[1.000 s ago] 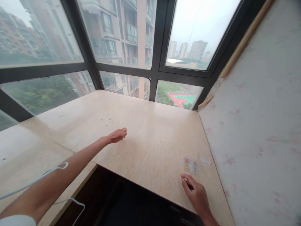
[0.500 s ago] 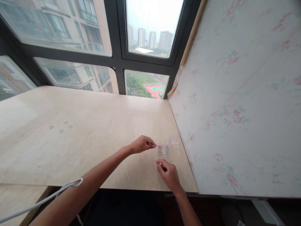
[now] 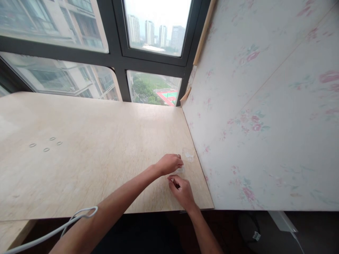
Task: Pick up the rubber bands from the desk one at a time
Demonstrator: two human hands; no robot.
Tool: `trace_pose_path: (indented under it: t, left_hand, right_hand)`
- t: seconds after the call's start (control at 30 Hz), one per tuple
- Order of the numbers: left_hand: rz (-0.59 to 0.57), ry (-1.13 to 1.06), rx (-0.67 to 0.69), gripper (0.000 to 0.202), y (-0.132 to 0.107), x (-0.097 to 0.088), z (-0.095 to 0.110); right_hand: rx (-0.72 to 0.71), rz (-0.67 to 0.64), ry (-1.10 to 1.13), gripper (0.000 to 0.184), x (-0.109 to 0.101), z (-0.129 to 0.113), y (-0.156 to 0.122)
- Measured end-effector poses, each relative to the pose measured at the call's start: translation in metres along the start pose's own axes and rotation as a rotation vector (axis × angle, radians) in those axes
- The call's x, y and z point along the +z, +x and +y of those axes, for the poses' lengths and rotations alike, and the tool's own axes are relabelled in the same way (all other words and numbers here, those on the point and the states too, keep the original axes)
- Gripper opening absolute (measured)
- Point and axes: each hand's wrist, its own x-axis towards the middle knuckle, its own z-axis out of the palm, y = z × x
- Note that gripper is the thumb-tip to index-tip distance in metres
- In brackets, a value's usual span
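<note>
My left hand (image 3: 171, 163) reaches across the pale wooden table (image 3: 106, 148) and lies over a small clear plastic bag (image 3: 180, 170), covering most of it; its fingers are curled. My right hand (image 3: 181, 190) rests just below it near the table's front edge, fingers pinched on a thin dark object that I cannot make out. A second small clear plastic piece (image 3: 188, 155) lies just past the left hand, near the wall. Several small metal rings (image 3: 45, 144) lie on the table far to the left.
A flowered wallpapered wall (image 3: 259, 113) bounds the table on the right. Dark-framed windows (image 3: 116, 67) run along the back. A white cable (image 3: 58, 229) loops over my left arm at the lower left. The table's front edge drops to a dark floor.
My left hand has swung from near the rings at mid-table to the right and settled onto the clear bag. The view has turned right and down. My right hand stays beside the bag.
</note>
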Motion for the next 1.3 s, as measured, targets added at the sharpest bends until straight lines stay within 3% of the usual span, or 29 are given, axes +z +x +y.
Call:
trace_pose_path:
  t: [0.23, 0.4, 0.63, 0.8, 0.93, 1.03, 1.13, 1.3]
  left_hand:
    - [0.053, -0.020, -0.036, 0.018, -0.006, -0.004, -0.004]
    - [0.179, -0.093, -0.154, 0.017, -0.028, -0.013, -0.018]
    - [0.447, -0.186, -0.321, 0.017, -0.092, -0.010, -0.050]
    - [0.539, -0.215, -0.419, 0.016, -0.150, -0.004, -0.064]
    - [0.605, -0.208, -0.465, 0.016, -0.187, -0.012, -0.068]
    - [0.650, -0.202, -0.505, 0.015, -0.209, -0.020, -0.070]
    - [0.716, -0.193, -0.563, 0.015, -0.224, -0.024, -0.071]
    - [0.753, -0.171, -0.661, 0.013, -0.232, -0.018, -0.070]
  right_hand:
    - [0.000, 0.005, 0.006, 0.021, -0.001, -0.001, 0.000]
    - [0.012, -0.005, 0.017, 0.022, 0.000, 0.002, -0.001]
    - [0.001, 0.002, -0.012, 0.024, 0.001, 0.002, -0.001]
    - [-0.019, -0.007, -0.053, 0.025, 0.002, 0.004, -0.004]
    - [-0.024, -0.017, 0.029, 0.026, 0.010, -0.001, -0.002]
    - [-0.080, -0.072, 0.106, 0.025, 0.028, -0.026, 0.010]
    - [-0.211, -0.155, 0.148, 0.022, 0.056, -0.069, 0.035]
    - [-0.435, -0.276, 0.191, 0.020, 0.135, -0.151, 0.102]
